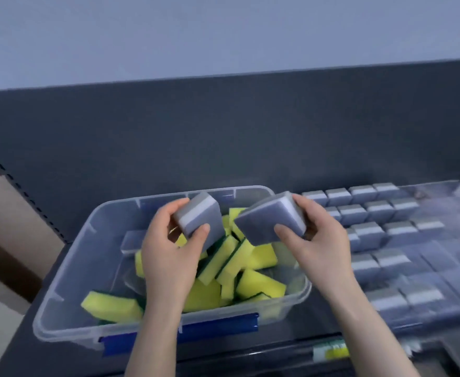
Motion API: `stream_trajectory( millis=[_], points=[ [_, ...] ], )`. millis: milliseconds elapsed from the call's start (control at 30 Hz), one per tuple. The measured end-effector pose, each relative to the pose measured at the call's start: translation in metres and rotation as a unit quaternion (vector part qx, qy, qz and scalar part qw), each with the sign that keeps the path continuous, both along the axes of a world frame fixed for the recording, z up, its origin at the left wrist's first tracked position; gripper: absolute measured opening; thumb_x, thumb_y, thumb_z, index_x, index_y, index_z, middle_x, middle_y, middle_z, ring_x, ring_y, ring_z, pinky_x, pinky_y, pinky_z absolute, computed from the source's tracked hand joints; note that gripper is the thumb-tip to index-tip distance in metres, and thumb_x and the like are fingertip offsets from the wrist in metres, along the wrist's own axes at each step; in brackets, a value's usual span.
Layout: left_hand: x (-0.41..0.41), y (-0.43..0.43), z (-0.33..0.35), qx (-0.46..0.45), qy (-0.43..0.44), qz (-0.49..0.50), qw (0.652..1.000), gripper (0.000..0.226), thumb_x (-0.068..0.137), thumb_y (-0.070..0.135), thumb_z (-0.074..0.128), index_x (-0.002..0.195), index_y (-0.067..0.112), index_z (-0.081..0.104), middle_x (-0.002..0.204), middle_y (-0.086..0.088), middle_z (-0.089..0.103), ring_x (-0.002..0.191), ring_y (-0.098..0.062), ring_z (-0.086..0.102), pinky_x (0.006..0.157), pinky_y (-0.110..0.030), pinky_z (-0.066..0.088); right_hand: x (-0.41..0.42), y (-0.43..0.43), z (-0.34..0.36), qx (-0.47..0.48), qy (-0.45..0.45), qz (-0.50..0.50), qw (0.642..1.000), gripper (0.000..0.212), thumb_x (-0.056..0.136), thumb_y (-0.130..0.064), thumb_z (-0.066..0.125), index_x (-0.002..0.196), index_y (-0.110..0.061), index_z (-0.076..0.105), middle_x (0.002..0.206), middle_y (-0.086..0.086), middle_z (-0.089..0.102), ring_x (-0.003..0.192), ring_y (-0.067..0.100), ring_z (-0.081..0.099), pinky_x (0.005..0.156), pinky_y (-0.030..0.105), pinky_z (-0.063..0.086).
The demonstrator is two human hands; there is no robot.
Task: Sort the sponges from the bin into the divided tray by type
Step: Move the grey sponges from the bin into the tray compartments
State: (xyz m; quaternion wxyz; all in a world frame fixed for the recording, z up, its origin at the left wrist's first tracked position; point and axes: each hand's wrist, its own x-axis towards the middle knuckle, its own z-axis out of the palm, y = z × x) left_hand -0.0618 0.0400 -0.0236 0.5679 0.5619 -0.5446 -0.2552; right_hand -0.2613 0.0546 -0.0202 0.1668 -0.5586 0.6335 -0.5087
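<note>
In the head view, a grey sponge (pixel 200 223) is pinched in the left hand (pixel 169 257) and a second grey sponge (pixel 271 217) in the right hand (pixel 320 248), thumb on the near face, fingers curled behind, both held above the bin (pixel 68 270). They are judged light, soft and springy, best gripped across the flat faces. Yellow sponges (pixel 239 268) are left loose in the bin. The tray (pixel 441 314) just to the right is filled with grey rows; open room appears scarce, and the bin rim must be cleared
</note>
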Motion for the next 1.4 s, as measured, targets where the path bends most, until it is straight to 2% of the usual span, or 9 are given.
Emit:
stream_trajectory(
  millis=[100, 200, 367, 433, 700, 833, 1000, 1200, 1400],
  points=[
    [-0.027, 0.001, 0.000, -0.002, 0.007, -0.035, 0.999, 0.047, 0.077, 0.012, 0.076, 0.107, 0.042, 0.057, 0.104, 0.020, 0.063, 0.095, 0.004, 0.059, 0.075, -0.013, 0.045, -0.029, 0.014, 0.001, -0.007, -0.024, -0.041, 0.999, 0.049, 0.074, -0.015, 0.075, 0.119, -0.028, 0.060, 0.101, -0.028, 0.060, 0.096, -0.001, 0.059, 0.083, 0.007, 0.042],
    [-0.054, 0.002, 0.002, -0.009, 0.008, -0.054, 0.998, 0.046, 0.076, 0.012, 0.077, 0.108, 0.038, 0.058, 0.101, 0.024, 0.062, 0.094, 0.005, 0.059, 0.076, -0.017, 0.047, -0.058, 0.024, 0.003, -0.010, -0.024, -0.070, 0.997, 0.049, 0.075, -0.014, 0.074, 0.121, -0.024, 0.060, 0.109, -0.015, 0.066, 0.101, 0.005, 0.061, 0.089, 0.021, 0.047],
    [-0.102, 0.006, 0.006, -0.018, 0.012, -0.072, 0.997, 0.045, 0.076, 0.014, 0.077, 0.107, 0.039, 0.057, 0.102, 0.022, 0.063, 0.093, 0.005, 0.059, 0.070, -0.009, 0.044, -0.108, 0.032, 0.006, -0.010, -0.027, -0.077, 0.997, 0.049, 0.077, -0.013, 0.074, 0.123, -0.024, 0.059, 0.105, -0.016, 0.063, 0.094, -0.005, 0.054, 0.075, -0.003, 0.037],
    [-0.123, 0.008, 0.006, -0.025, 0.023, -0.064, 0.997, 0.045, 0.076, 0.011, 0.076, 0.106, 0.039, 0.058, 0.103, 0.022, 0.063, 0.093, 0.004, 0.059, 0.069, -0.005, 0.044, -0.131, 0.033, 0.006, -0.011, -0.030, -0.066, 0.997, 0.050, 0.077, -0.012, 0.073, 0.123, -0.025, 0.059, 0.105, -0.018, 0.062, 0.094, -0.006, 0.052, 0.074, -0.005, 0.035],
    [-0.226, 0.018, 0.007, -0.026, 0.018, -0.048, 0.998, 0.049, 0.076, 0.007, 0.075, 0.113, 0.033, 0.056, 0.107, 0.022, 0.059, 0.098, 0.005, 0.057, 0.074, -0.011, 0.049, -0.237, 0.035, 0.008, -0.008, -0.045, -0.008, 0.999, 0.049, 0.077, -0.011, 0.072, 0.114, -0.039, 0.056, 0.100, -0.026, 0.063, 0.091, -0.007, 0.058, 0.074, 0.003, 0.044],
    [-0.270, 0.022, 0.003, -0.013, -0.015, -0.038, 0.999, 0.048, 0.075, 0.007, 0.074, 0.110, 0.034, 0.056, 0.103, 0.014, 0.060, 0.093, -0.005, 0.058, 0.073, -0.025, 0.051, -0.284, 0.029, 0.004, -0.002, -0.043, 0.020, 0.999, 0.052, 0.076, -0.009, 0.074, 0.113, -0.040, 0.054, 0.099, -0.023, 0.063, 0.091, -0.003, 0.060, 0.074, 0.011, 0.048],
    [-0.316, 0.026, 0.002, 0.002, -0.038, -0.063, 0.997, 0.042, 0.075, 0.015, 0.076, 0.105, 0.038, 0.057, 0.103, 0.009, 0.061, 0.091, -0.006, 0.059, 0.066, -0.016, 0.049, -0.341, 0.024, -0.003, 0.011, -0.027, 0.056, 0.998, 0.048, 0.075, -0.012, 0.075, 0.108, -0.040, 0.057, 0.092, -0.019, 0.065, 0.088, 0.006, 0.062, 0.076, 0.023, 0.050],
    [-0.346, 0.025, 0.000, 0.025, -0.167, -0.095, 0.981, 0.042, 0.073, 0.027, 0.077, 0.101, 0.047, 0.054, 0.100, 0.021, 0.060, 0.096, 0.000, 0.057, 0.075, -0.016, 0.047, -0.392, 0.019, -0.012, 0.057, 0.016, 0.112, 0.992, 0.048, 0.075, -0.014, 0.074, 0.110, -0.042, 0.056, 0.095, -0.028, 0.062, 0.090, -0.001, 0.059, 0.072, 0.015, 0.050],
    [-0.366, 0.016, -0.007, 0.047, -0.267, -0.144, 0.952, 0.050, 0.074, 0.018, 0.078, 0.095, 0.053, 0.048, 0.102, 0.030, 0.057, 0.100, 0.007, 0.052, 0.079, -0.005, 0.037, -0.412, 0.014, -0.031, 0.082, -0.007, 0.142, 0.986, 0.055, 0.074, -0.006, 0.075, 0.098, -0.050, 0.053, 0.095, -0.032, 0.061, 0.087, -0.002, 0.060, 0.072, 0.013, 0.049]
  ],
)
